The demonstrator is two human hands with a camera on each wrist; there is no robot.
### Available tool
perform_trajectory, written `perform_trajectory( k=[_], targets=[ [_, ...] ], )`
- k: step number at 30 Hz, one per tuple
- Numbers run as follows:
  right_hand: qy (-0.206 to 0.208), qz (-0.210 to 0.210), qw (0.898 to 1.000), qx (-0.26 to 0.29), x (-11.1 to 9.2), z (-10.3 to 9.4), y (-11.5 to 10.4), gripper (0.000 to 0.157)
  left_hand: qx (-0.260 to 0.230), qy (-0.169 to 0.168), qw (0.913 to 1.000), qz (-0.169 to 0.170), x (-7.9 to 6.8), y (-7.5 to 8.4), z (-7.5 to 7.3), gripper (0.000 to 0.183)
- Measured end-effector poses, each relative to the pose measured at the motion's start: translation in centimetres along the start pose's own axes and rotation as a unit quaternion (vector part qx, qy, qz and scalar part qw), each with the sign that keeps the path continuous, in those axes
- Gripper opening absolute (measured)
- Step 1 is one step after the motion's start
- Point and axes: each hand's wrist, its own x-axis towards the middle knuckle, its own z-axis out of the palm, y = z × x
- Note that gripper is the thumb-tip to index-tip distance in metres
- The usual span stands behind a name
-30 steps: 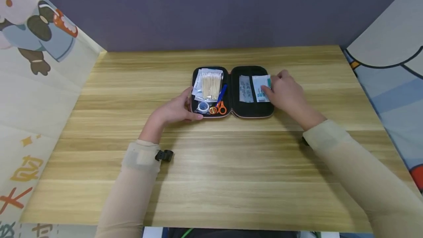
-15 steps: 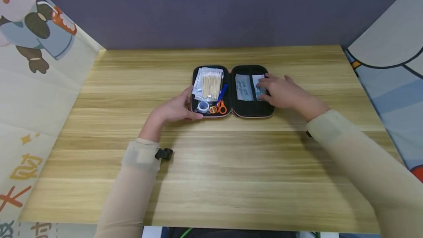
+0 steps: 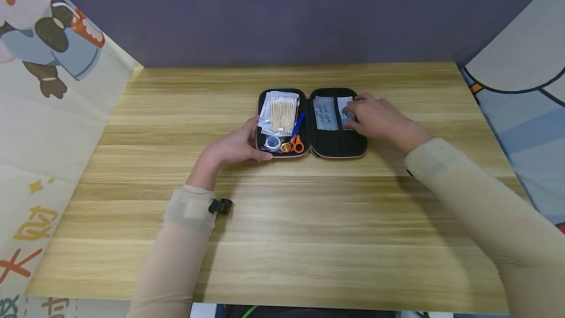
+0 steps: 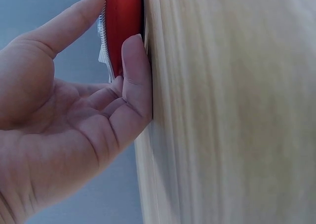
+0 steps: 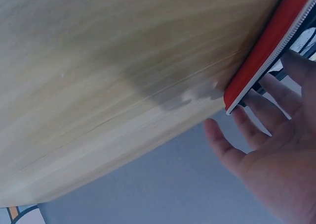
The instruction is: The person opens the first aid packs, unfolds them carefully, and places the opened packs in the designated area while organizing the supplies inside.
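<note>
A small zip first-aid case point(image 3: 337, 147) lies unfolded on the table, its outside red point(image 4: 126, 23) in the left wrist view. My left hand point(image 3: 234, 145) holds the case's left side, thumb along the front corner. Cotton swabs point(image 3: 283, 114) in a bag, a tape roll point(image 3: 272, 143) and orange-and-blue scissors point(image 3: 297, 144) fill the left half. In the right half, an elastic strap point(image 3: 339, 112) crosses between two flat packets. My right hand point(image 3: 378, 118) reaches over the right rim, fingers extended onto the right-hand white packet point(image 3: 344, 103) and partly covering it.
The wooden table point(image 3: 309, 239) extends around the case on all sides. A dark purple-grey wall point(image 3: 287, 13) stands behind it. Printed cartoon panels flank the table, one on the left point(image 3: 53, 136) and one on the right point(image 3: 521, 126).
My right hand has gone from pinching the white packet at the right rim to lying over it with fingers spread. Both packets sit farther left and slightly higher. My left hand stays put.
</note>
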Motion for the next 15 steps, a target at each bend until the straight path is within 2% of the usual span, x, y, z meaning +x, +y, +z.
perform_trajectory(
  k=[15],
  targets=[
    [0.004,-0.007,1.0,0.01,0.12,0.04,0.25,0.053,0.0,0.002,1.0,0.001,0.31,-0.31,0.04,0.13]
  ],
)
